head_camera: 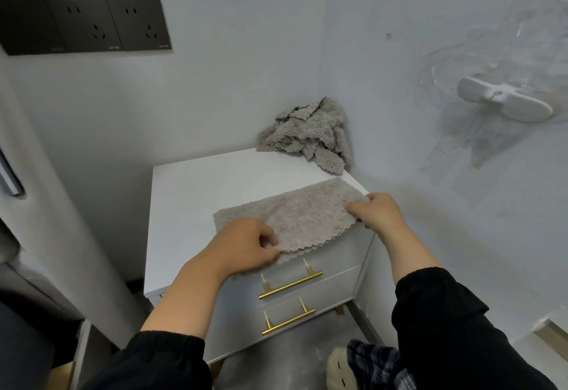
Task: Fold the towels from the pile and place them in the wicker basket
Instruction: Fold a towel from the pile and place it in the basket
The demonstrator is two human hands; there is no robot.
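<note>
Black sleeves point(147, 362) fill the bottom corners, both cut off by the frame edge. Between them a plaid trouser leg point(378, 362) and a pale slipper point(338, 368) show only in part.

Higher up, the left hand point(246, 245) pinches the near-left edge of a grey towel point(295, 217), its fingers curled; the fingertips are tucked into the cloth and hard to make out. The right hand point(378, 211) grips the towel's right end, fingers curled over the top and the thumb hidden beneath.

This towel lies flat on the near-right part of a white cabinet point(196, 193), and its near side hangs just over the front, above the upper of two gold handles point(290, 285). Two scalloped edges show there, one under the other.

At the top's far-right corner, against the walls, sits the pile point(310, 134) of crumpled grey towels — apart from the flat one.

On the left wall are dark sockets point(86, 23), the leftmost plate cut off. On the right wall a white holder point(504, 100) sticks out of a shiny, blurred patch — what that patch is I cannot tell.
</note>
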